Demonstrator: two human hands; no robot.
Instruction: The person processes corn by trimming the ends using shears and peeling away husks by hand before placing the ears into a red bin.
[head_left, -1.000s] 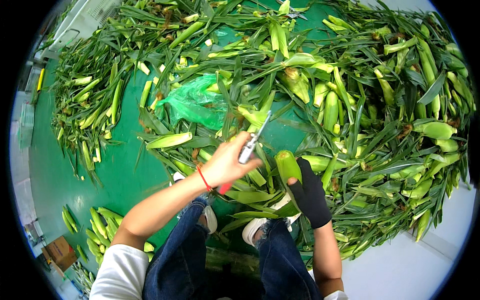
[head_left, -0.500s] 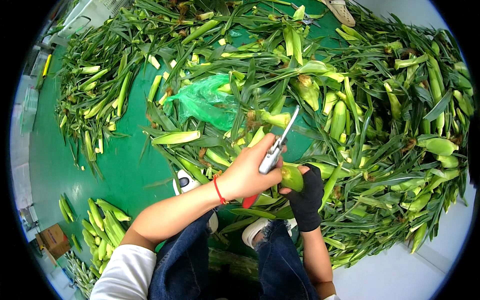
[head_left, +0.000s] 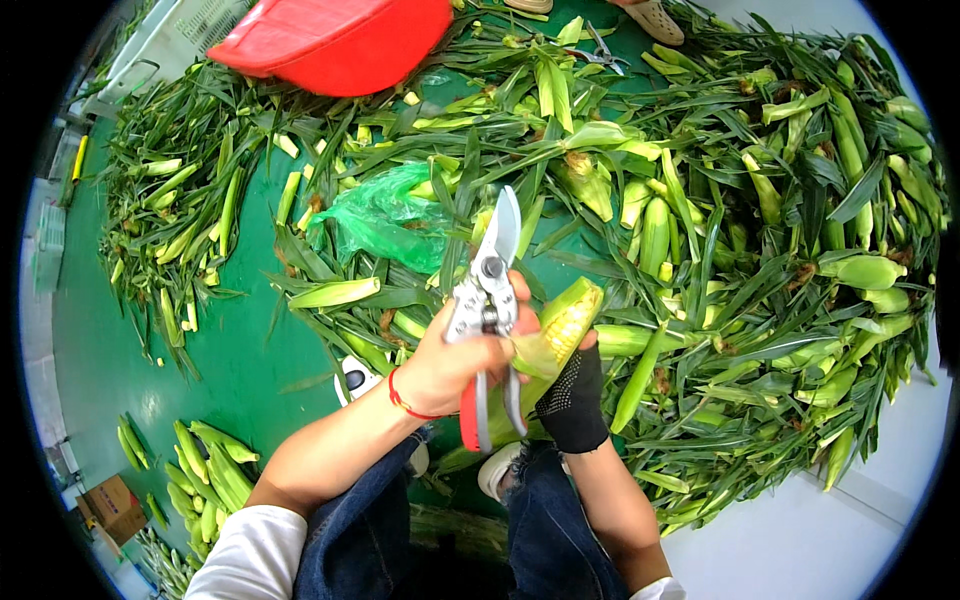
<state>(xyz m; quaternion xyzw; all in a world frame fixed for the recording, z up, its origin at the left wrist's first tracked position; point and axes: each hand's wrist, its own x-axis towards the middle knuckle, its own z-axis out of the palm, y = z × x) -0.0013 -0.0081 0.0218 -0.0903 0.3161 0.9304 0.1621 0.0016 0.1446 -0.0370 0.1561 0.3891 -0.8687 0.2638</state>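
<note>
My left hand (head_left: pixel 455 355), bare with a red cord at the wrist, is closed on pruning shears (head_left: pixel 490 268) with a silver body and red-and-grey handles; the blade points away from me. Its fingers also pinch a flap of husk on an ear of corn (head_left: pixel 565 325). Yellow kernels show along the upper part of that ear, where the husk is parted. Wrapped round the ear from the right is my right hand (head_left: pixel 577 395), in a black fingerless glove. The ear tilts up to the right over my knees.
Cut husks and leaves (head_left: pixel 800 300) heap up on the right and far side. A green plastic bag (head_left: pixel 385 215) lies among them. Ears of corn (head_left: pixel 210 475) are piled at lower left. A red basin (head_left: pixel 335 45), another pair of shears (head_left: pixel 603 52) and someone's shoe (head_left: pixel 657 22) are at the far side.
The husk has been parted and kernels now show. My left hand has turned the shears more upright and grips the husk. A red basin has come into view at the far side.
</note>
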